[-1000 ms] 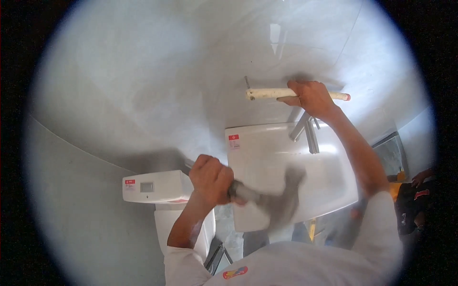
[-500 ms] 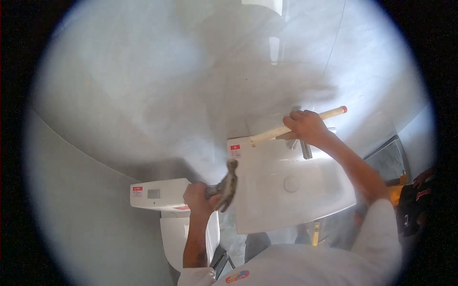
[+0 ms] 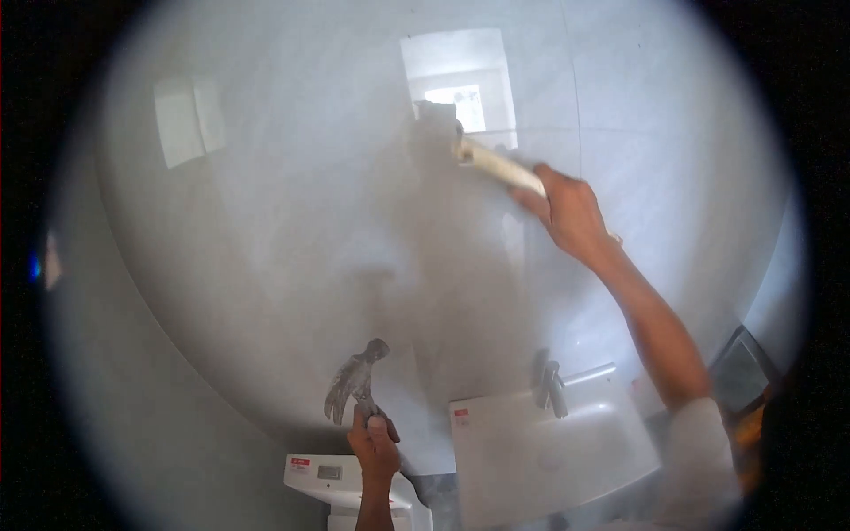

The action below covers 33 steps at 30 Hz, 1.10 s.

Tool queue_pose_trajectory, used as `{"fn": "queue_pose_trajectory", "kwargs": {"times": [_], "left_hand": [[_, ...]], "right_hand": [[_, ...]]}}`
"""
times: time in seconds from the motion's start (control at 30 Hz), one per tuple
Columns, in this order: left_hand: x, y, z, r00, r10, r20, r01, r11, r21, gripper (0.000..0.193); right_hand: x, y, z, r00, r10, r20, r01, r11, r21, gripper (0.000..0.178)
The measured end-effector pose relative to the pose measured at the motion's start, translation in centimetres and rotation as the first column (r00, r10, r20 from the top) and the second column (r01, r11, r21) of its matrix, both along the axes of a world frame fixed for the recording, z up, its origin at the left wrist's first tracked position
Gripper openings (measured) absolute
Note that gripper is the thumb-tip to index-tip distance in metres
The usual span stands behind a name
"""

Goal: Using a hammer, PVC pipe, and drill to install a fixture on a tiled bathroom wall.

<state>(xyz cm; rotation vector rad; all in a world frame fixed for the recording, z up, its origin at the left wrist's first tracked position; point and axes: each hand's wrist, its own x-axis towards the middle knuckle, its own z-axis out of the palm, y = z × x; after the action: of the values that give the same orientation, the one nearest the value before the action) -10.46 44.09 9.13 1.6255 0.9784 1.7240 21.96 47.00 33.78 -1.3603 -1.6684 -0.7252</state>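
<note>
Clearly, in the head view, your left hand (image 3: pixel 375 450) is wrapped around the handle of a claw hammer (image 3: pixel 358 379), low in front of the grey wall (image 3: pixel 266 292). The hammer's metal head stands above your fist, its claw curving down toward the left. Your right hand (image 3: pixel 571 212) is raised higher and grasps a pale, stick-like length (image 3: pixel 503 166), which slants up and to the left from your fingers. A dark grey patch shows just past its far end; it may be only a shadow or a reflection, and you cannot tell from here whether that end touches the wall. Below your right forearm sits a white washbasin (image 3: pixel 505 478) with a silver faucet (image 3: pixel 555 389) at its back edge. To the basin's left, below the hammer, is a white toilet cistern (image 3: pixel 305 480) with a red-and-white label on its corner.
</note>
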Motion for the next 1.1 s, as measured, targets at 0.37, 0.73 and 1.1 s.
{"fn": "queue_pose_trajectory", "kwargs": {"times": [0.37,0.73,1.1], "left_hand": [[0.2,-1.7,0.8,0.983,0.04,0.178,-0.031,0.998,-0.051,0.043],[0.2,-2.3,-0.7,0.918,0.189,0.349,-0.116,0.969,-0.22,0.048],[1.1,-0.9,-1.6,0.929,0.083,0.36,-0.007,0.978,-0.208,0.047]], "right_hand": [[-0.3,4.2,14.2,0.96,0.176,-0.217,-0.189,0.981,-0.042,0.079],[-0.5,5.8,14.7,0.989,0.09,-0.114,-0.093,0.995,-0.025,0.077],[0.3,7.2,15.1,0.99,0.102,-0.094,-0.1,0.995,0.023,0.079]]}}
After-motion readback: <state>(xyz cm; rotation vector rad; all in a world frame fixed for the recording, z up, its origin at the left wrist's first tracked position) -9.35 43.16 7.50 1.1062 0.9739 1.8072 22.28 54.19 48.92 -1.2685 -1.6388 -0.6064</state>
